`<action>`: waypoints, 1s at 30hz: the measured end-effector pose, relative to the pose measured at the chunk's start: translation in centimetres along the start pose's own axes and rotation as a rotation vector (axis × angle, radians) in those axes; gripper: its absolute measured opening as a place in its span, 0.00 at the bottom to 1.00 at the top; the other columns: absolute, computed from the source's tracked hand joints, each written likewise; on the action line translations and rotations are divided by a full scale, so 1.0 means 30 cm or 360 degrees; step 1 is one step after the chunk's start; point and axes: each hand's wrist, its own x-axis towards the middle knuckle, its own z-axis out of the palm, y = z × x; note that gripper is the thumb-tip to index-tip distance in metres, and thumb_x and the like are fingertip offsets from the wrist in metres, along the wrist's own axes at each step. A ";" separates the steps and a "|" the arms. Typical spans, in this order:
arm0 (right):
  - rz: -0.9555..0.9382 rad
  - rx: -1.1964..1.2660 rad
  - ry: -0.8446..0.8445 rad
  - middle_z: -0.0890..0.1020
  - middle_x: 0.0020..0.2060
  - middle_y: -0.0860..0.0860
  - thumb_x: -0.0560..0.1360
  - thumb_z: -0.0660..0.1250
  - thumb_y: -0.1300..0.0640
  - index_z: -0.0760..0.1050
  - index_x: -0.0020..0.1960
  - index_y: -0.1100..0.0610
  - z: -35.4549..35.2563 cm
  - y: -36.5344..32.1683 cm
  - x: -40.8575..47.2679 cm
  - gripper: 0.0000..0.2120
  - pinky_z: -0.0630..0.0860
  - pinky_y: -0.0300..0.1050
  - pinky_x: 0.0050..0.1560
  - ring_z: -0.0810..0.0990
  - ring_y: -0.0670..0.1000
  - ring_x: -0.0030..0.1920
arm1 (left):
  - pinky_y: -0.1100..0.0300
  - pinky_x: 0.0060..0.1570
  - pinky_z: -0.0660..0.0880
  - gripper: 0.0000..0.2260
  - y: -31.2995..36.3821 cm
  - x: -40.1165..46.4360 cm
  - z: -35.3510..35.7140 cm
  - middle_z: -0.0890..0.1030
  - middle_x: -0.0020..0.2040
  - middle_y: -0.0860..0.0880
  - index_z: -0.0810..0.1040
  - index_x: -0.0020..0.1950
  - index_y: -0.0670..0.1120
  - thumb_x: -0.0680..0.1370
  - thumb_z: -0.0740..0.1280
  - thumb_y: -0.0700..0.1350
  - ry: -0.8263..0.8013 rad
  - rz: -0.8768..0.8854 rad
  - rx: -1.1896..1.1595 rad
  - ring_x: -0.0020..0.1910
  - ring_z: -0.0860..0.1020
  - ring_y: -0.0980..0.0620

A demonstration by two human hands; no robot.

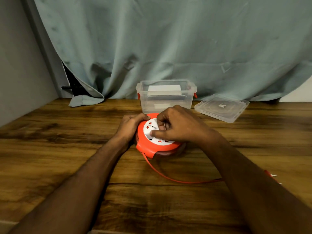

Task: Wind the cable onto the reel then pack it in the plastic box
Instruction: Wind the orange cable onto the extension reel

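Reel (152, 147) of orange plastic lies flat on the wooden table (67, 132), a little right of the frame centre, and its white socket face (150, 130) looks up at you. Your left hand (130, 125) comes in from the lower left and grips the left edge of the reel, with the fingers curled over the orange rim and pressed close together. Your right hand (179, 125) comes from the lower right and lies over the white face; its fingers are bent and seem to pinch a small part in the middle of the face, with the thumb pressing flat on the white plastic, but what exactly they hold you cannot tell, because the hand covers it. Orange cable (168, 178) leaves the lower side of the reel and runs in a curve to the right over the table, until your right forearm hides it. Beyond the forearm, at the right edge of the frame, the orange plug (270, 174) with its metal pins shows on the table. Behind the reel, just above your hands, stands the clear plastic box (152, 98) with orange latches, open on top, and something white lies inside it. Its clear lid (221, 107) rests flat on the table to the right of the box, near it but apart. A grey-green curtain (168, 39) hangs behind everything.
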 end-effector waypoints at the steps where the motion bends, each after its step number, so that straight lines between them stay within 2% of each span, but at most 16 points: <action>1: 0.0000 0.0051 -0.0007 0.79 0.33 0.41 0.68 0.74 0.40 0.77 0.38 0.47 -0.013 0.012 0.000 0.12 0.65 0.42 0.34 0.77 0.42 0.37 | 0.50 0.43 0.75 0.05 -0.001 0.000 0.001 0.84 0.42 0.34 0.84 0.42 0.37 0.75 0.72 0.38 -0.0001 0.0001 0.0008 0.40 0.80 0.41; 2: -0.0006 0.0091 -0.0030 0.80 0.37 0.40 0.67 0.75 0.45 0.78 0.42 0.45 -0.026 0.026 0.000 0.08 0.66 0.41 0.35 0.76 0.41 0.39 | 0.52 0.42 0.75 0.05 -0.001 -0.001 0.000 0.84 0.41 0.34 0.84 0.41 0.38 0.75 0.72 0.39 -0.0005 0.0003 0.0021 0.39 0.80 0.41; 5: 0.0029 0.0116 -0.0249 0.80 0.48 0.40 0.64 0.75 0.54 0.77 0.53 0.41 -0.048 0.055 0.005 0.20 0.69 0.42 0.35 0.76 0.42 0.43 | 0.54 0.39 0.76 0.06 -0.003 -0.002 -0.004 0.86 0.41 0.34 0.85 0.39 0.39 0.75 0.72 0.40 -0.0026 0.0002 0.0064 0.37 0.81 0.42; 8: 0.0061 0.0195 -0.0403 0.80 0.54 0.44 0.65 0.76 0.58 0.75 0.56 0.41 -0.044 0.061 0.011 0.24 0.78 0.47 0.37 0.78 0.46 0.47 | 0.56 0.37 0.76 0.08 -0.004 0.000 -0.007 0.86 0.37 0.38 0.85 0.37 0.41 0.75 0.72 0.41 -0.0055 -0.0011 0.0081 0.33 0.81 0.44; 12: 0.0036 0.0290 -0.0406 0.79 0.55 0.44 0.64 0.78 0.59 0.69 0.55 0.42 -0.046 0.071 0.011 0.27 0.72 0.39 0.34 0.78 0.45 0.46 | 0.57 0.35 0.76 0.08 -0.006 -0.004 -0.004 0.85 0.36 0.38 0.84 0.38 0.39 0.75 0.72 0.41 -0.0064 -0.0012 0.0087 0.31 0.81 0.44; 18: 0.0040 0.0369 -0.0350 0.82 0.56 0.42 0.63 0.81 0.55 0.63 0.56 0.45 -0.053 0.066 -0.005 0.32 0.77 0.47 0.42 0.79 0.46 0.54 | 0.57 0.35 0.78 0.07 0.002 -0.011 -0.010 0.87 0.38 0.38 0.86 0.37 0.42 0.71 0.74 0.45 -0.0090 -0.0010 0.0078 0.32 0.83 0.43; 21: 0.0031 0.0383 -0.0355 0.82 0.56 0.44 0.63 0.82 0.53 0.63 0.58 0.46 -0.059 0.061 -0.011 0.33 0.76 0.46 0.43 0.79 0.47 0.56 | 0.57 0.35 0.78 0.08 0.006 -0.012 -0.013 0.87 0.38 0.38 0.87 0.36 0.43 0.66 0.74 0.48 -0.0096 -0.0029 0.0072 0.33 0.84 0.44; 23: 0.0023 0.0361 -0.0344 0.82 0.55 0.45 0.63 0.83 0.52 0.64 0.57 0.46 -0.062 0.054 -0.011 0.33 0.72 0.43 0.39 0.79 0.46 0.55 | 0.56 0.35 0.79 0.08 0.007 -0.015 -0.013 0.87 0.38 0.38 0.88 0.36 0.44 0.66 0.74 0.48 -0.0110 -0.0032 0.0070 0.33 0.84 0.44; 26: 0.0013 0.0321 -0.0318 0.82 0.51 0.46 0.62 0.83 0.50 0.64 0.55 0.46 -0.063 0.044 -0.011 0.32 0.72 0.44 0.37 0.80 0.46 0.52 | 0.55 0.37 0.79 0.07 0.008 -0.017 -0.012 0.87 0.39 0.38 0.88 0.36 0.44 0.67 0.74 0.47 -0.0117 -0.0036 0.0056 0.34 0.84 0.43; 30: 0.0011 0.0248 -0.0276 0.84 0.50 0.44 0.60 0.83 0.46 0.63 0.52 0.44 -0.063 0.043 -0.010 0.33 0.67 0.39 0.33 0.79 0.42 0.45 | 0.55 0.37 0.80 0.06 0.006 -0.015 -0.013 0.87 0.40 0.36 0.87 0.37 0.43 0.73 0.73 0.42 -0.0113 -0.0033 0.0046 0.34 0.84 0.42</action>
